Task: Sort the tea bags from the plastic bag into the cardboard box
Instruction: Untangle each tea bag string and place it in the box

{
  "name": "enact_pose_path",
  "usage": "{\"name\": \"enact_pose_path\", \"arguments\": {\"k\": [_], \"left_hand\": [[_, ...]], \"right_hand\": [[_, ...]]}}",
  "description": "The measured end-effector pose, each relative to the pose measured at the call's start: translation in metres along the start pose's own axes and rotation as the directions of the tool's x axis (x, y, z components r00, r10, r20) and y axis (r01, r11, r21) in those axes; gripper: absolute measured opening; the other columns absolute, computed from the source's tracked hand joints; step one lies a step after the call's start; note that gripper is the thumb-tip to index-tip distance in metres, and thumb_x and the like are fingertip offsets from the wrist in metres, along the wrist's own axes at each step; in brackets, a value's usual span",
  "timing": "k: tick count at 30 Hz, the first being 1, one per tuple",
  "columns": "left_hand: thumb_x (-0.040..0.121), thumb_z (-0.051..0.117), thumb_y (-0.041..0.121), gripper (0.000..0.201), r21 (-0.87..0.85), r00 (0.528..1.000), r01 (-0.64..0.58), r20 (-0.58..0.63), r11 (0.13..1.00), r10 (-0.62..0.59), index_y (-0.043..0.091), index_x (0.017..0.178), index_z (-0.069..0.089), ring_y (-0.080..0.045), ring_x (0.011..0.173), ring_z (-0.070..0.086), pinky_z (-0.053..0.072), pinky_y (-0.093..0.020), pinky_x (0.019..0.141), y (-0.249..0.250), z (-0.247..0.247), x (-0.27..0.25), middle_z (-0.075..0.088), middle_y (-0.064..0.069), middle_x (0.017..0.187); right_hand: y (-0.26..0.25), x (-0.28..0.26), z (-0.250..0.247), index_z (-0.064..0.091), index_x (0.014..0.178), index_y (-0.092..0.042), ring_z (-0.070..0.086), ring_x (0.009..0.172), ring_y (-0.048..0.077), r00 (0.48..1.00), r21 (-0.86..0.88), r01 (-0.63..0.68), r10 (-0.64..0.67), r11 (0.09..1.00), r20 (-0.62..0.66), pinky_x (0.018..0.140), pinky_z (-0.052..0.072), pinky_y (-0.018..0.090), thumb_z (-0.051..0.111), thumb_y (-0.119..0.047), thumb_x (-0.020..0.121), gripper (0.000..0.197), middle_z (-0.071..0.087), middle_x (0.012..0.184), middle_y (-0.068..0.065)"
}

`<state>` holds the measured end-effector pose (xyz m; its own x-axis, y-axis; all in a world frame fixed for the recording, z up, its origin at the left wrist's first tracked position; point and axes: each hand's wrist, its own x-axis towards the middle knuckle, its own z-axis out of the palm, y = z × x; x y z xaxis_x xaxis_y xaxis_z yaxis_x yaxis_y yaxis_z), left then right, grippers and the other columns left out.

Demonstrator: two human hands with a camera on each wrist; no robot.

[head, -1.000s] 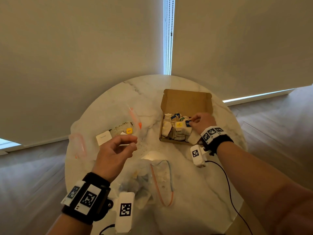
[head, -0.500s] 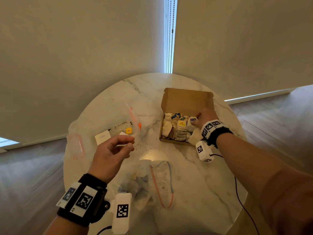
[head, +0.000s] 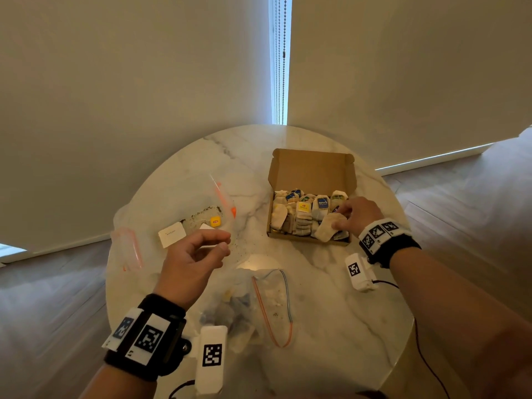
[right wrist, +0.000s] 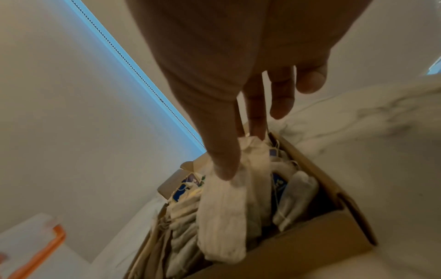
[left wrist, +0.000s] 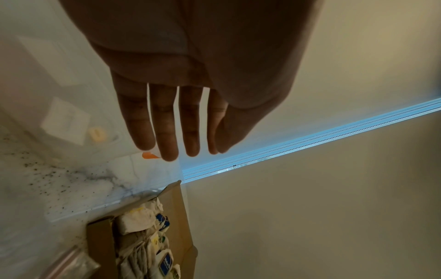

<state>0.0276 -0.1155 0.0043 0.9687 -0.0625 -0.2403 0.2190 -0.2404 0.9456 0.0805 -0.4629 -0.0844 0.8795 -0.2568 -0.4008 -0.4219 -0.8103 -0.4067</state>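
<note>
The open cardboard box [head: 311, 171] sits on the table's far right, packed with tea bags [head: 302, 214]. At its near right corner my right hand [head: 338, 218] pinches the top of a pale tea bag [head: 326, 231] that lies on the others. The right wrist view shows the thumb and a finger on this tea bag [right wrist: 224, 207] over the box [right wrist: 310, 253]. My left hand [head: 226, 241] hovers left of the box with relaxed fingers [left wrist: 167, 132], holding nothing. A clear plastic bag [head: 239, 306] with several tea bags lies below it.
The round marble table [head: 331, 312] also carries a second clear bag [head: 184, 203] with an orange zip, a yellow tag [head: 215, 221] and a white card [head: 172, 234]. A small empty bag [head: 126, 249] lies at the left rim. Tea dust speckles the middle.
My right hand has drawn back a little toward the box's near right corner, still on the pale tea bag. The left hand has hardly moved.
</note>
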Motion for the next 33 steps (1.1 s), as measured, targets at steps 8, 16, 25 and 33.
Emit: {"name": "enact_pose_path", "arguments": {"k": [8,16,25,33], "left_hand": [[0.090,0.065,0.003,0.017,0.005,1.000,-0.003,-0.006,1.000,0.003,0.017,0.095,0.072,-0.019,0.085,0.071,0.060,-0.030,0.072,0.004,-0.002,-0.003,0.074,0.001,0.094],[0.090,0.065,0.004,0.017,0.007,1.000,0.019,-0.016,1.000,-0.019,0.019,0.094,0.072,-0.018,0.085,0.071,0.059,-0.033,0.075,0.004,-0.003,-0.003,0.074,0.004,0.094],[0.090,0.065,0.006,0.016,0.032,0.999,0.030,-0.014,0.999,-0.029,0.020,0.095,0.072,-0.018,0.085,0.072,0.059,-0.032,0.074,0.003,-0.006,-0.001,0.074,0.005,0.093],[0.090,0.065,0.006,0.017,0.020,0.998,0.049,-0.039,0.999,-0.049,0.020,0.095,0.072,-0.017,0.085,0.072,0.059,-0.032,0.075,0.003,-0.013,-0.001,0.074,0.004,0.094]], "right_hand": [[-0.007,-0.002,0.001,0.069,0.083,-0.015,0.057,0.073,0.013,0.989,0.096,0.081,-0.069,0.992,-0.127,0.064,0.039,0.023,0.076,-0.022,0.079,0.011,0.063,0.078,-0.003],[-0.026,0.004,-0.010,0.063,0.081,-0.016,0.055,0.082,0.014,0.956,0.096,0.270,-0.254,0.958,-0.147,0.068,0.040,0.022,0.073,-0.016,0.082,0.010,0.061,0.086,-0.004],[-0.074,0.026,-0.011,0.067,0.092,-0.015,0.061,0.084,0.012,0.957,0.165,0.255,-0.273,0.953,0.100,0.064,0.048,0.022,0.072,-0.015,0.085,0.009,0.065,0.091,0.000],[-0.098,0.049,0.016,0.062,0.085,-0.017,0.058,0.092,0.021,0.973,-0.090,0.205,-0.193,0.975,0.130,0.076,0.046,0.030,0.065,-0.010,0.087,0.008,0.063,0.098,0.004]]}}
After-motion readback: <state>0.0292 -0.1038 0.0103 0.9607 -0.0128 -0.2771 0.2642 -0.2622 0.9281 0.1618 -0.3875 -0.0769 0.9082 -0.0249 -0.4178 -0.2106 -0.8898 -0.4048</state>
